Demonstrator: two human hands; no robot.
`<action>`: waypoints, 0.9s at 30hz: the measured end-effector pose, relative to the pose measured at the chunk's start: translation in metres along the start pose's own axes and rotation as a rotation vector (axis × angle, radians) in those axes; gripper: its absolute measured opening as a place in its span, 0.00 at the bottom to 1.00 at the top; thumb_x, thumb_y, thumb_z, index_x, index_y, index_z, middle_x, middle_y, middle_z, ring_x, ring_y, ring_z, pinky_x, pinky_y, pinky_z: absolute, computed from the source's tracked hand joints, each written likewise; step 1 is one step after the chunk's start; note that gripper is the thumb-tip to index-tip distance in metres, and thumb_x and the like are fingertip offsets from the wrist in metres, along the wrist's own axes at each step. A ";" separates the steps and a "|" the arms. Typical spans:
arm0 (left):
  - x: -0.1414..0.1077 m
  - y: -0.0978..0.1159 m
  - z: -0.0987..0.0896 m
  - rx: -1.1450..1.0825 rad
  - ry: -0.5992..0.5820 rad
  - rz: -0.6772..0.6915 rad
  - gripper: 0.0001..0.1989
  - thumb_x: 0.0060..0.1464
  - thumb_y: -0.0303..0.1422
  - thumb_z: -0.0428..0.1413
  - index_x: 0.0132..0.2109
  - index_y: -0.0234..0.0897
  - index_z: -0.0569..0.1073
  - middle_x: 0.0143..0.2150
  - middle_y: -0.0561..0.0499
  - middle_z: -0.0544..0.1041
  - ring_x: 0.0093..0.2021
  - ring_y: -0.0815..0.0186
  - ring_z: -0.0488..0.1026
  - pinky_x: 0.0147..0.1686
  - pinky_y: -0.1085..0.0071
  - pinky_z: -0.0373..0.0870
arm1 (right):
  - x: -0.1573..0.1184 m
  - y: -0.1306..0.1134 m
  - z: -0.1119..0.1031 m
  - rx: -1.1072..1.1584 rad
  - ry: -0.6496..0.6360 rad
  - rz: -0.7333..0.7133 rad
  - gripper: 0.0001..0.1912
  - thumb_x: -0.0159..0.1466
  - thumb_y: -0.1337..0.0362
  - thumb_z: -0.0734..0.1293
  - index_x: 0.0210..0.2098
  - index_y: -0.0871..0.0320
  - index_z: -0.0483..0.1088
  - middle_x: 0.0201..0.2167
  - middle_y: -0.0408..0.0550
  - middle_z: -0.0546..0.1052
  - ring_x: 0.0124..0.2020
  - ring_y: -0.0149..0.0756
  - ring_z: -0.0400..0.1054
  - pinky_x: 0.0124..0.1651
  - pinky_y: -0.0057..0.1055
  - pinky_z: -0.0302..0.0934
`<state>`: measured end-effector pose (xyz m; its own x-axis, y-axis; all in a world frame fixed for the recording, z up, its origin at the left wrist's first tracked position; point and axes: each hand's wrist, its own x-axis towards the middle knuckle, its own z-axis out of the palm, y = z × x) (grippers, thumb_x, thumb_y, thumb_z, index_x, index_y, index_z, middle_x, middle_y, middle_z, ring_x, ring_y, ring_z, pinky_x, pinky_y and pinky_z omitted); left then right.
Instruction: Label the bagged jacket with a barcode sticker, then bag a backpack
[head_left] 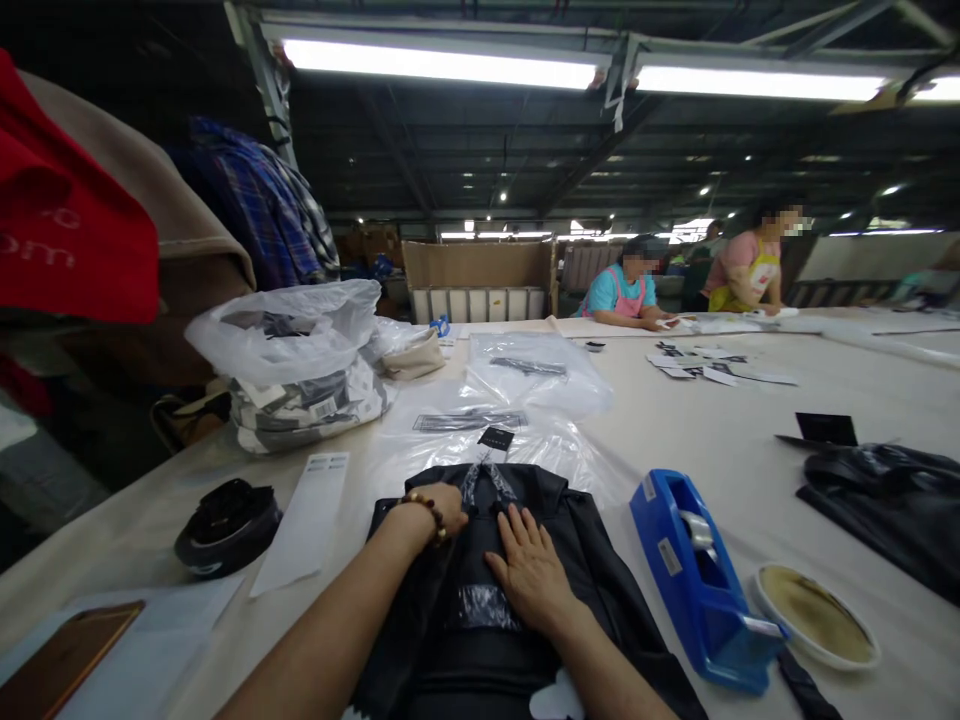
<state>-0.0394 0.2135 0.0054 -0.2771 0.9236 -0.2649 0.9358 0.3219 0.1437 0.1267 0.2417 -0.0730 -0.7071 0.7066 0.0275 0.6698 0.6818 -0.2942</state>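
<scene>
A black garment (480, 660) lies on the pale table in front of me, with clear plastic wrap near its top and a clear patch lower down. Beyond its top edge sits a black tag (496, 438). My left hand (442, 508), with a bead bracelet at the wrist, rests at the garment's upper left, fingers curled in; whatever they grip is too small to tell. My right hand (531, 568) lies flat on the garment, right of the middle, fingers spread. Under the garment's top edge and beyond it are clear plastic bags (540, 372).
To the right stand a blue tape dispenser (697, 580), a round dish (816, 615) and another black garment (885, 500). At left are a black roll (227, 525), paper strip (307, 520), phone (71, 660) and filled plastic bag (300, 380). Two people work across the table.
</scene>
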 end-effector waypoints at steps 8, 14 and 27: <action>0.040 0.025 0.050 0.031 0.284 0.045 0.26 0.62 0.39 0.44 0.64 0.38 0.51 0.66 0.45 0.47 0.66 0.54 0.41 0.63 0.53 0.46 | 0.005 0.003 -0.001 0.105 -0.112 0.035 0.31 0.65 0.52 0.53 0.64 0.60 0.44 0.65 0.47 0.41 0.66 0.45 0.32 0.66 0.49 0.34; 0.045 0.019 0.071 0.005 0.224 0.095 0.27 0.60 0.44 0.44 0.63 0.42 0.53 0.66 0.47 0.48 0.65 0.52 0.46 0.62 0.52 0.48 | 0.012 0.016 0.010 0.141 -0.228 0.059 0.33 0.62 0.58 0.59 0.63 0.60 0.47 0.65 0.49 0.41 0.65 0.50 0.32 0.65 0.54 0.35; 0.068 0.004 0.090 -0.026 0.261 0.163 0.26 0.57 0.44 0.46 0.60 0.42 0.56 0.63 0.43 0.51 0.63 0.48 0.50 0.59 0.47 0.52 | 0.132 0.054 -0.053 0.479 0.126 0.269 0.29 0.61 0.69 0.63 0.60 0.69 0.54 0.59 0.62 0.62 0.59 0.42 0.57 0.63 0.39 0.48</action>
<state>-0.0346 0.2588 -0.0982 -0.1731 0.9848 0.0168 0.9677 0.1668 0.1892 0.0815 0.3821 -0.0345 -0.4732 0.8810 -0.0034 0.6244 0.3326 -0.7067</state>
